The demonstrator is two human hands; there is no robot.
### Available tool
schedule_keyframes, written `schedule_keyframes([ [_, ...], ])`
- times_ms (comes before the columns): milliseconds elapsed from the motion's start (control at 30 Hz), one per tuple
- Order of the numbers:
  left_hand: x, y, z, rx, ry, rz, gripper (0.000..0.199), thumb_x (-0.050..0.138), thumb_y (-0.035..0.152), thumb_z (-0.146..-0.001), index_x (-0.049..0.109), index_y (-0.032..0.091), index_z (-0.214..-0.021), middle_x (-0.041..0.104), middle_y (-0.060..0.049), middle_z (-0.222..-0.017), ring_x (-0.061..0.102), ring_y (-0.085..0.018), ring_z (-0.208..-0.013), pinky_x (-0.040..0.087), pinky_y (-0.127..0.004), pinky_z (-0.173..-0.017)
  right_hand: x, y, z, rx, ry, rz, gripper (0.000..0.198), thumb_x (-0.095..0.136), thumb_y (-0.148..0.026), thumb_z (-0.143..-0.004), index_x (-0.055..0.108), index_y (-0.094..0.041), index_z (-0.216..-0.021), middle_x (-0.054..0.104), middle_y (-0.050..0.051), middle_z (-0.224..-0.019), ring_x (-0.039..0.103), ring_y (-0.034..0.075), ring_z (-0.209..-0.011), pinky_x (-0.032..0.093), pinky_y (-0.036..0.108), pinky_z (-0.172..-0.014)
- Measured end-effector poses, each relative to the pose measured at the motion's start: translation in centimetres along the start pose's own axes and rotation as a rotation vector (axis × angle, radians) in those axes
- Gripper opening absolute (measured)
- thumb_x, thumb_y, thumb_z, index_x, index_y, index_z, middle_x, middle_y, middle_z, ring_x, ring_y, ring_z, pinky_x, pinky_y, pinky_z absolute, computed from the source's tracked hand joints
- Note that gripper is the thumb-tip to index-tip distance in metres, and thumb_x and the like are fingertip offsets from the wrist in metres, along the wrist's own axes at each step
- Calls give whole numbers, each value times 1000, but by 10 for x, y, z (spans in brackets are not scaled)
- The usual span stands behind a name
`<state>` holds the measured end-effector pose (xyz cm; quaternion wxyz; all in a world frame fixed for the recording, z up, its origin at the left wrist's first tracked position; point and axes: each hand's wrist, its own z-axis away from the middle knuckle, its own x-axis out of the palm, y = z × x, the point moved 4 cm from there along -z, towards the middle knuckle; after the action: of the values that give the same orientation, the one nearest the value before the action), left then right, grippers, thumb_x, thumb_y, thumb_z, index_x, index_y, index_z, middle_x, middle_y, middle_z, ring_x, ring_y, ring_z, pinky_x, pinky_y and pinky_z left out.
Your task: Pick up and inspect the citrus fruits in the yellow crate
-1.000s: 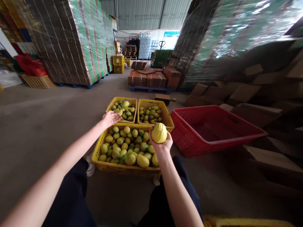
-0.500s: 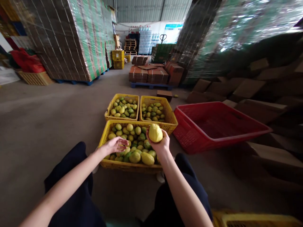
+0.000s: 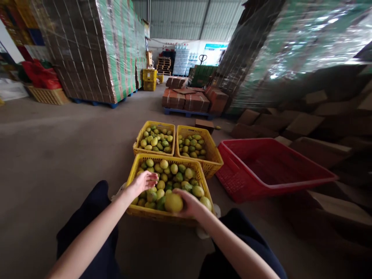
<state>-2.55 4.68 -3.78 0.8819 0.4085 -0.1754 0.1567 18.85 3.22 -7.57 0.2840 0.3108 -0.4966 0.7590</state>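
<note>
Right hand [image 3: 190, 204] fingers wrapped around a large yellow lemon [image 3: 173, 202], lower centre of frame, at the near edge of the nearest yellow crate [image 3: 131, 171]. The lemon is a blunt oval with dimpled matte rind; long axis roughly left-right in the frame, tips hard to tell. Left hand [image 3: 144, 181] lies palm down on the fruit at the crate's left side, fingers loosely spread, gripping nothing I can see. Three yellow perforated plastic crates: this one plus two smaller-looking ones, far left crate [image 3: 136, 142] and far right crate [image 3: 213, 149], side by side just above it, all holding green-yellow lemons. One red plastic crate [image 3: 229, 176], tilted, centre right. Shrink-wrapped carton stacks [image 3: 87, 46] upper left.
</note>
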Motion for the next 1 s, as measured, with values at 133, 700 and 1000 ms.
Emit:
schedule_keyframes([
  [133, -1, 1, -6, 54, -28, -81, 25, 51, 14, -91, 72, 12, -79, 76, -7, -77, 69, -15, -61, 50, -25, -65, -2, -92, -27, -22, 225, -19, 27, 55, -33, -91, 58, -13, -109, 72, 14, -93, 74, 28, -85, 64, 42, -59],
  [700, -18, -21, 21, 110, -89, -2032, 32, 55, 32, -95, 72, 11, -111, 72, -25, -118, 69, -38, -111, 50, -43, -91, 2, -104, 0, -89, 379, -14, 30, 47, -16, -81, 63, -16, -106, 74, 14, -102, 74, 22, -97, 64, 34, -77],
  [1000, -32, -17, 5, 159, -50, -1954, 34, 60, 35, -93, 71, 16, -119, 72, -22, -123, 67, -36, -115, 49, -41, -95, 10, -22, -12, -59, -53, 1571, 32, 54, -37, -89, 66, -19, -114, 74, 10, -113, 71, 25, -103, 56, 36, -87],
])
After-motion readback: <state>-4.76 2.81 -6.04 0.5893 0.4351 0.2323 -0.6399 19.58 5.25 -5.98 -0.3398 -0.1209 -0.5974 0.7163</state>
